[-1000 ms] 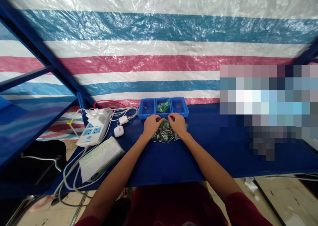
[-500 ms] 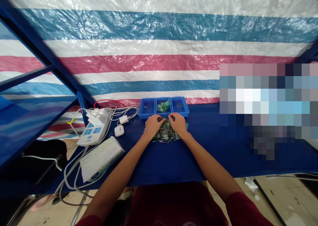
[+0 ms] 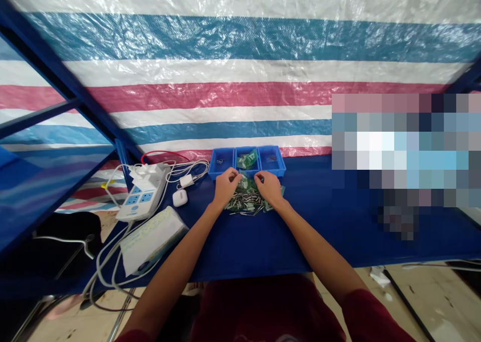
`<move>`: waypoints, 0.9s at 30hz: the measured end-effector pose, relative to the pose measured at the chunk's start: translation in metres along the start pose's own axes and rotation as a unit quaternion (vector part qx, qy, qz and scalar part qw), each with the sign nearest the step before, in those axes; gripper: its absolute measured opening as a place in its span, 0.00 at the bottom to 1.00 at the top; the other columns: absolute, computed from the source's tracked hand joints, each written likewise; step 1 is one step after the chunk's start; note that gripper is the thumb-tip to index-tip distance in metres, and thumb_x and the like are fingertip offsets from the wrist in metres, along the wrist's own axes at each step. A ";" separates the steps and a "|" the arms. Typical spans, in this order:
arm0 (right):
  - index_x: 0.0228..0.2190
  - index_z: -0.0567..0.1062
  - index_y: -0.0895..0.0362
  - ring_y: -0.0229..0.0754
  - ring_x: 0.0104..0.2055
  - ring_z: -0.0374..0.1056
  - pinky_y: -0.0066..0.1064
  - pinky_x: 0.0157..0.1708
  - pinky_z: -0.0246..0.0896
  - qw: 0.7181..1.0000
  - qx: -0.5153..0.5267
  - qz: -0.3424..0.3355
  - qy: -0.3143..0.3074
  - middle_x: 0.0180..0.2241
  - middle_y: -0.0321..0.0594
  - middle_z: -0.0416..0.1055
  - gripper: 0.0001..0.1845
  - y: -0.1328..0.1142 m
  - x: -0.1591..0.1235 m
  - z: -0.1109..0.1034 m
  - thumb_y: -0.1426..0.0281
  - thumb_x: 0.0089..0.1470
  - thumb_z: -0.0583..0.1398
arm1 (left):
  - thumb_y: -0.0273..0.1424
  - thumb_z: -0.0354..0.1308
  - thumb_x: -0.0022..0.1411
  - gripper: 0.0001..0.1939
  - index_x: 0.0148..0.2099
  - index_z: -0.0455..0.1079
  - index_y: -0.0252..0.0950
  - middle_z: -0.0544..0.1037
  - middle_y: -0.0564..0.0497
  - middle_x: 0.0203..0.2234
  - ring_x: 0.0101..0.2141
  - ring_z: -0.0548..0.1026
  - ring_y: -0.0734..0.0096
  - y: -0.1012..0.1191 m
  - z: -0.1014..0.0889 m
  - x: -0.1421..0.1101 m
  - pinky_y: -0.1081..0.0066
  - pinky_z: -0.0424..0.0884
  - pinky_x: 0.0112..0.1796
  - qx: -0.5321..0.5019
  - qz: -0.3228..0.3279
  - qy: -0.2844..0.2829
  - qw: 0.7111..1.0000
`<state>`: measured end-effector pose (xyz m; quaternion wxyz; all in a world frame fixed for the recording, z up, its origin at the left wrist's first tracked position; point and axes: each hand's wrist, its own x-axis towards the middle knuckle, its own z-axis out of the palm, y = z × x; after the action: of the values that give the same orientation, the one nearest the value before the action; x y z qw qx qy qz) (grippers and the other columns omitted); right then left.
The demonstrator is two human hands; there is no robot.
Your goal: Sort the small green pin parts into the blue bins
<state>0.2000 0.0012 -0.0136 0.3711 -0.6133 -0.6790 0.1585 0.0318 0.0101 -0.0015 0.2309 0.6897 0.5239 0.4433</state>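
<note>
My left hand (image 3: 226,188) has its fingers pinched at the left edge of a small green-tinted plastic bag (image 3: 246,183). At the bag's right edge, the fingers of my right hand (image 3: 269,187) are also closed. Just below the bag, between my wrists, lies a pile of thin metal pins or screws (image 3: 246,201), too small to tell which, with more green plastic around it. Directly behind my hands stands a blue three-compartment tray (image 3: 235,167). Its left compartment has a few small metal pieces, the middle a green plastic packet (image 3: 247,158), the right some small dark pieces.
Left on the blue table (image 3: 263,247) are a white power strip (image 3: 141,199), tangled cables, a white charger (image 3: 186,181), a white earbud case (image 3: 180,198) and a tissue pack (image 3: 154,239). A striped tarp (image 3: 233,96) hangs behind. Part of the right side is pixelated.
My left hand has shifted left and slightly up, away from my right hand, and more of the green plastic bag shows between them. My right hand has hardly moved.
</note>
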 end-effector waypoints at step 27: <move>0.49 0.70 0.52 0.40 0.37 0.66 0.32 0.34 0.65 0.960 0.193 -0.200 0.044 0.47 0.46 0.66 0.19 -0.011 -0.008 -0.006 0.71 0.57 0.51 | 0.43 0.64 0.53 0.23 0.46 0.63 0.38 0.68 0.60 0.16 0.16 0.68 0.77 0.004 0.001 -0.003 0.76 0.65 0.20 -0.249 -0.041 0.016 0.968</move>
<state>0.1960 -0.0101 -0.0043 0.5360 -0.3880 -0.7273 0.1822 0.0345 0.0058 -0.0004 0.4047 0.5814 0.4281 0.5611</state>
